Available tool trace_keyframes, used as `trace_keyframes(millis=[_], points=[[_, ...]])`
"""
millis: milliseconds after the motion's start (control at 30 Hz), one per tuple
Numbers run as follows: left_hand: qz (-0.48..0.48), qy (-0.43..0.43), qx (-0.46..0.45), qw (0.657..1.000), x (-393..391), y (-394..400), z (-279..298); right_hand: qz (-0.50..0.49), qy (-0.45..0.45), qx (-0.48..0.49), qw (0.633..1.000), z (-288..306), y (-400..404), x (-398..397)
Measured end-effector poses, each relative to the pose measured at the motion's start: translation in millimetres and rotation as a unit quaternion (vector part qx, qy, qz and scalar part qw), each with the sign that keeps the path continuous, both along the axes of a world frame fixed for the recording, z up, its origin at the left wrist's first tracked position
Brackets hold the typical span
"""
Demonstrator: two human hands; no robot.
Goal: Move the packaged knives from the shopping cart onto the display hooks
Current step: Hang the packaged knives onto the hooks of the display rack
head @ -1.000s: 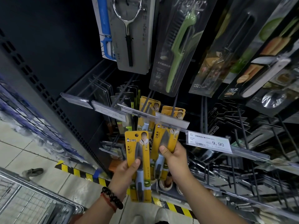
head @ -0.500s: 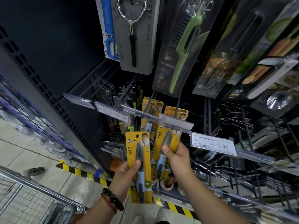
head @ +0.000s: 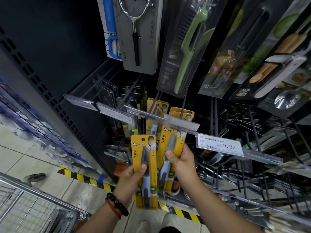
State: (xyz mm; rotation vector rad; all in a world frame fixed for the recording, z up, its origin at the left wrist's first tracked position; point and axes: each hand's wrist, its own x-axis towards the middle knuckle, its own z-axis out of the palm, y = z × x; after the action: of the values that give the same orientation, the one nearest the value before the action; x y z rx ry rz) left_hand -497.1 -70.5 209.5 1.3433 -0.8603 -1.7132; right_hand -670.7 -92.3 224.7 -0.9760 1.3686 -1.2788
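My left hand grips a yellow packaged knife upright, thumb across its front, below the hook row. My right hand pinches a second yellow packaged knife whose top sits right under the clear label strip at the tip of a display hook. More yellow knife packs hang further back on that hook and on the hook to its left. I cannot tell whether the right pack's hole is on the hook.
The wire shopping cart stands at the lower left. A 9.90 price tag hangs right of my right hand. Peelers and other utensil packs hang overhead. Bare hooks and dark packs fill the right side. Yellow-black floor tape runs below.
Both hands and their packs have stayed nearly in place; the right pack has edged slightly up toward the label strip.
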Motion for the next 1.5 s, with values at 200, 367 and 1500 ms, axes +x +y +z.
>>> trace_keyframes(millis=[200, 367, 1500], points=[[0.0, -0.002, -0.003, 1.0, 2.1, 0.3, -0.2, 0.004, -0.032, -0.011, 0.999, -1.1, 1.5, 1.9], [-0.003, -0.002, -0.001, 1.0, 4.1, 0.1, 0.3, -0.009, -0.057, -0.017, 0.998, 1.0, 4.2, 4.7], [0.007, 0.022, 0.022, 0.999, 13.3, 2.9, -0.4, -0.019, -0.029, -0.035, 0.999, 0.7, 7.7, 10.9]])
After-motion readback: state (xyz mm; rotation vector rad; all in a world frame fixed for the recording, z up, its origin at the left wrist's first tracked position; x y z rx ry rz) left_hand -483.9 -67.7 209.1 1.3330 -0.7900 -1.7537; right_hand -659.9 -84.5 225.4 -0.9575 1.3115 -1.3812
